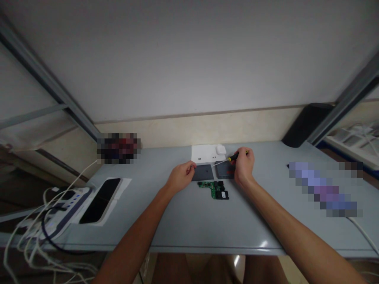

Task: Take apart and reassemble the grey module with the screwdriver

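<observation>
My left hand (181,176) has its fingers closed at the left edge of a flat dark grey panel (203,172) lying on the desk. In my right hand (245,167) is a screwdriver (233,157) with a black and yellow handle. Its thin shaft points left, and the tip is near the right edge of that panel. Beneath the screwdriver and partly behind my right fingers lies a second dark case half (224,170). A green circuit board (213,190) with black parts sits just in front of both pieces.
Behind the panels, white paper (204,152) carries small dark screws (199,159) and a white rounded case (220,150). A phone (101,200) and a power strip (66,211) with tangled cables lie left. A black cylinder (306,124) leans at the back right.
</observation>
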### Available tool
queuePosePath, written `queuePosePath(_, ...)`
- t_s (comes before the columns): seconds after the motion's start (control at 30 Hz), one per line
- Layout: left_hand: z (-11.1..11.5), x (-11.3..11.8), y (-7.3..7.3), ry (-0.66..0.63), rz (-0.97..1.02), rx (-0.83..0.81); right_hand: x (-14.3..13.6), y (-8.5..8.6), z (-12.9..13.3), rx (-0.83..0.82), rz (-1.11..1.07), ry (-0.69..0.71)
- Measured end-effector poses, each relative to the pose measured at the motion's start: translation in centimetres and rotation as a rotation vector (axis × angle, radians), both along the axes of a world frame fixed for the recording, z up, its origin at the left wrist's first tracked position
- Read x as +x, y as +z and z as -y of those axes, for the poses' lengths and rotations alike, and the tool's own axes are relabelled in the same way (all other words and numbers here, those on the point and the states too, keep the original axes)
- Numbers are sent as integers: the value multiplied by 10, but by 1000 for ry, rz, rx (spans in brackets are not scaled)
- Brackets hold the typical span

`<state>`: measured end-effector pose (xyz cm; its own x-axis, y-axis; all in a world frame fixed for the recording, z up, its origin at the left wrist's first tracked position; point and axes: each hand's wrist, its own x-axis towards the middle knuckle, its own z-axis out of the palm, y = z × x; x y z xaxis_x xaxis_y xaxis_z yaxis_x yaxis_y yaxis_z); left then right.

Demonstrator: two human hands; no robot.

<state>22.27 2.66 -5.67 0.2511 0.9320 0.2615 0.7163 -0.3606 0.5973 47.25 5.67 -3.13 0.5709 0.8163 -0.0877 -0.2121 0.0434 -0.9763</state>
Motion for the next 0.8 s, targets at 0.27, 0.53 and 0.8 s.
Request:
queuePosePath(0.27, -1, -1, -1, -14, 7, -1, 0, 2, 2, 9, -2, -8)
queuePosePath(0.53, -1, -1, -2, -12, 4, -3, -2, 4, 3, -6, -13, -2)
queuePosePath(0.8, 0, 0, 0, -4, 2, -12, -1, 2, 4, 22, -9, 4)
